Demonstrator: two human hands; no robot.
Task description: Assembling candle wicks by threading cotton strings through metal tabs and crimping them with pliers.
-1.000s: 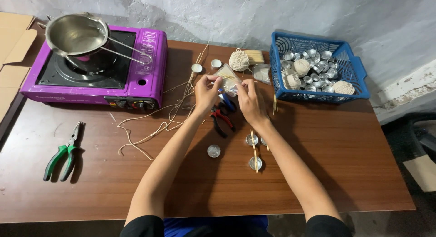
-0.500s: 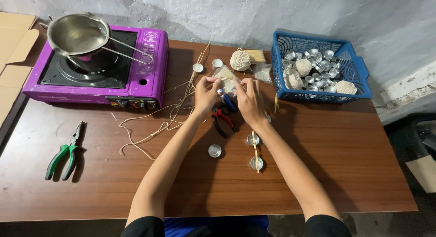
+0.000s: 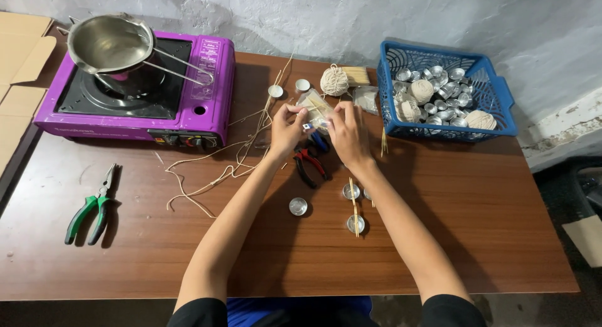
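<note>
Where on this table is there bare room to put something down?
The widest bare patch is the right end of the table, below the blue basket. Another lies between the green pliers and the loose string, below the purple stove. It is crowded around both hands, left and right, with red pliers and small metal cups.

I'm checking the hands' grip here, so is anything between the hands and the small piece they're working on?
Nothing visible. The left hand and right hand meet directly on a small pale piece above the table; the red-handled pliers lie below them, apart.
</note>
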